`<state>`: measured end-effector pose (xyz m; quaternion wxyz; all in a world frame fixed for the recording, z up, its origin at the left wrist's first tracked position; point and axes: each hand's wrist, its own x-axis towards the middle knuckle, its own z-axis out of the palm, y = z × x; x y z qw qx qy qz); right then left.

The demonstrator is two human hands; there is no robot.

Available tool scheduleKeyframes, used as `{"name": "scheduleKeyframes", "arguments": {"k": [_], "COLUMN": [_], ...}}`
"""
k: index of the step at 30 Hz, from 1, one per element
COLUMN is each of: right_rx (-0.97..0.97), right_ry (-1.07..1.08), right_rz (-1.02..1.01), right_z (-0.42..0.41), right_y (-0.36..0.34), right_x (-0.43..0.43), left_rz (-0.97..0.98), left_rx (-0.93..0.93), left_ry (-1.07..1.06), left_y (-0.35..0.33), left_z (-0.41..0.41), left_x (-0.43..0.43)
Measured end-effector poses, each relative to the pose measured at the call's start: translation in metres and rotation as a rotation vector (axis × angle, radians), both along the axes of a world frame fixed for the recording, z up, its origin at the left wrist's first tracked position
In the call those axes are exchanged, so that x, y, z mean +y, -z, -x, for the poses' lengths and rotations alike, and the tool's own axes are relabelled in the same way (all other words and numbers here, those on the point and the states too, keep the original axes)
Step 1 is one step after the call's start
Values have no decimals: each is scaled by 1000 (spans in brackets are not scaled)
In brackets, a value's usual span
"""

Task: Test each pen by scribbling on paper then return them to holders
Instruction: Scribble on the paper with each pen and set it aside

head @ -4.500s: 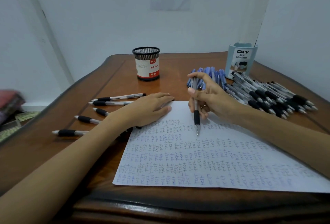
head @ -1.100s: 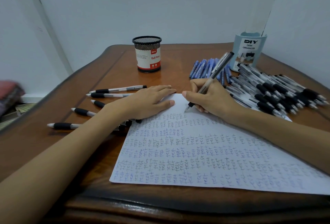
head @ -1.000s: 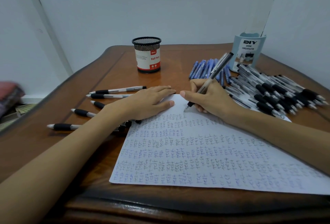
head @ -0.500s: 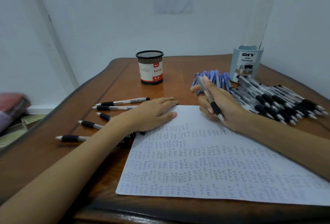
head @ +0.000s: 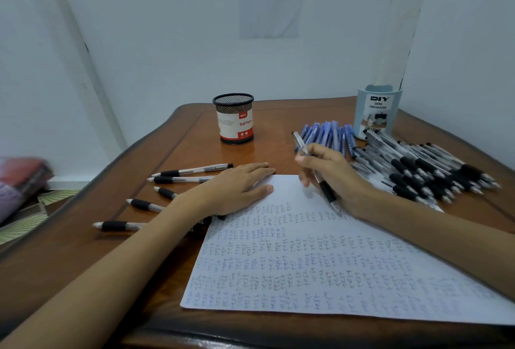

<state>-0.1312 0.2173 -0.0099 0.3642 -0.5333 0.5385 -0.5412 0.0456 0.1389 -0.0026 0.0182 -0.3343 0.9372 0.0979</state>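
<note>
Five black-gripped pens [head: 181,179] lie fanned out on the wooden table [head: 83,251] at nine o'clock of the paper [head: 306,259], partly under the left forearm, and I take them for ones already tried. Much more waits: a heap of clear pens [head: 423,170] at three o'clock and a bunch of blue pens [head: 328,134] at one o'clock, both loose on the wood. No pen stands up out of the mesh cup [head: 235,119] at twelve o'clock or the pale blue organizer [head: 379,112] at two o'clock, so the returning looks not yet begun, though I cannot see inside either. The paper is nearly filled with rows of small "test" marks, with only a bare strip along its far edge. The left hand [head: 237,190] lies flat, fingers straight, pressing the sheet's far left corner. The right hand [head: 334,178] has its fingers curled round one pen [head: 327,194] over that bare strip: a clear barrel, black rubber sleeve, metal point aimed toward five o'clock, clicker end toward eleven. Whether the point touches the sheet I cannot tell.
</note>
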Motion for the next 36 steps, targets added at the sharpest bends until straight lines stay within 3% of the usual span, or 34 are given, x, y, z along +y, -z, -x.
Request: {"name": "scheduleKeyframes", "arguments": {"k": [7, 17, 19, 25, 36], "right_rx": [114, -28, 128, 896, 1372], "right_ry": [-43, -11, 15, 313, 673], "right_rz": [-10, 20, 70, 60, -178], "right_z": [-1, 2, 6, 57, 107], "right_y": [-4, -6, -7, -42, -47], "right_x": [4, 8, 8, 7, 15], "left_rz": [-7, 12, -2, 32, 97], "left_rx": [4, 22, 48, 149, 243], "left_ry": [5, 8, 10, 87, 153], "left_y": [0, 1, 0, -10, -21], "left_z": [1, 1, 4, 24, 132], "left_x": [0, -1, -1, 3, 17]}}
